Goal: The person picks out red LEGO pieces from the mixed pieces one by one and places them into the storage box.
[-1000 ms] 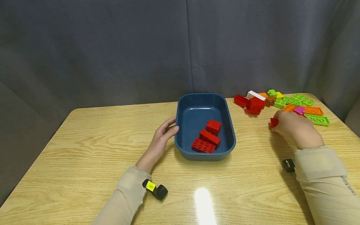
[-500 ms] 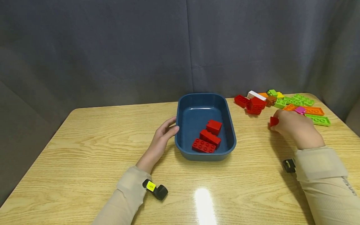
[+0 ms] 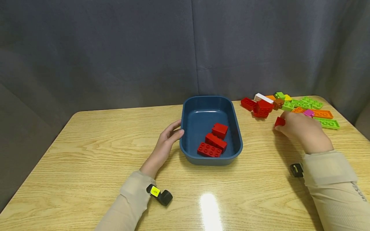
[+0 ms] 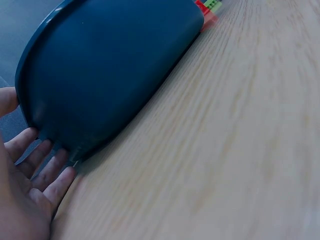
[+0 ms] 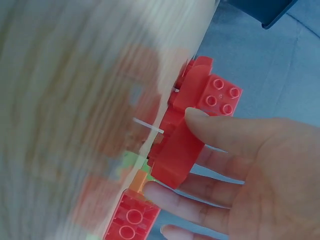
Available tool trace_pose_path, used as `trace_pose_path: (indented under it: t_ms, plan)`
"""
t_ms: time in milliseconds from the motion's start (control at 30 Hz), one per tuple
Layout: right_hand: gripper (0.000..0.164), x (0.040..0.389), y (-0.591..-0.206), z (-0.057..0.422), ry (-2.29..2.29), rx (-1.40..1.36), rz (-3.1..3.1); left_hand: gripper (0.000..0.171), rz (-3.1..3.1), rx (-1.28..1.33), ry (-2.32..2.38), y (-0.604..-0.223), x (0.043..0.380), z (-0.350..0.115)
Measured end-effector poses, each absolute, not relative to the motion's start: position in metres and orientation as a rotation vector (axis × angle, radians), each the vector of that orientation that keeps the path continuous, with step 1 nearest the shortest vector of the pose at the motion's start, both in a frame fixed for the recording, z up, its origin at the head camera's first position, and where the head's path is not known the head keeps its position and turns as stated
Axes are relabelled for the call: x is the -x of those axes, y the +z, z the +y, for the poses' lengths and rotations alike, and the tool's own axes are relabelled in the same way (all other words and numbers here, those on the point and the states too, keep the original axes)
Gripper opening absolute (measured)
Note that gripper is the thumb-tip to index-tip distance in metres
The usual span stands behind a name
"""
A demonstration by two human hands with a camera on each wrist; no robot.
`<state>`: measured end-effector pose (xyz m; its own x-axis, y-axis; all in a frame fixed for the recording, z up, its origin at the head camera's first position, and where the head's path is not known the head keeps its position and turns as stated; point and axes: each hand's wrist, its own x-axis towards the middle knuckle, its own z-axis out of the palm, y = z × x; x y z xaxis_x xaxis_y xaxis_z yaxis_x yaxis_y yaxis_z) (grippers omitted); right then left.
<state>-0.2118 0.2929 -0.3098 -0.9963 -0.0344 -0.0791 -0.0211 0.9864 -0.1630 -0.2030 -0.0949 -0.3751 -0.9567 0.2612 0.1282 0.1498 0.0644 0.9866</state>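
Red brick (image 3: 279, 122) shifted left, long axis slanted, right hand (image 3: 304, 131) pinching, left hand (image 3: 164, 141) loosely touching tub (image 3: 211, 161)

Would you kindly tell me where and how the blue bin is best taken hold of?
The blue bin is probably best gripped by its left and right walls near the rim, one hand from each side: it stands upright with red bricks inside, and the left hand already touches its left wall.

left arm (image 3: 125, 200): angled inward | left hand (image 3: 163, 142): fingers (image 4: 59, 186) slightly bent, thumb (image 3: 176, 136) apart | right arm (image 3: 333, 187): angled inward | right hand (image 3: 304, 131): back up, thumb and fingers pinching
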Motion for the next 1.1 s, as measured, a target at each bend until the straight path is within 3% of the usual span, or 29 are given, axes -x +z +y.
trace_pose_path:
  t_ms: [267, 633, 900, 1100]
  plan:
    - [0.048, 0.213, -0.304, 0.286, -0.232, 0.007, 3.045, 0.05, 2.229, -0.431, 2.047, -0.374, 0.202, -0.095]
    - [0.04, 0.209, -0.299, 0.267, -0.206, 0.043, 3.127, 0.051, 2.223, -0.442, 2.05, -0.374, 0.202, -0.095]
    - [0.045, 0.206, -0.294, 0.249, -0.138, 0.089, 3.196, 0.051, 2.218, -0.446, 2.055, -0.374, 0.203, -0.095]
    - [0.036, 0.202, -0.294, 0.237, -0.149, 0.15, 3.321, 0.051, 2.223, -0.454, 2.054, -0.374, 0.203, -0.095]
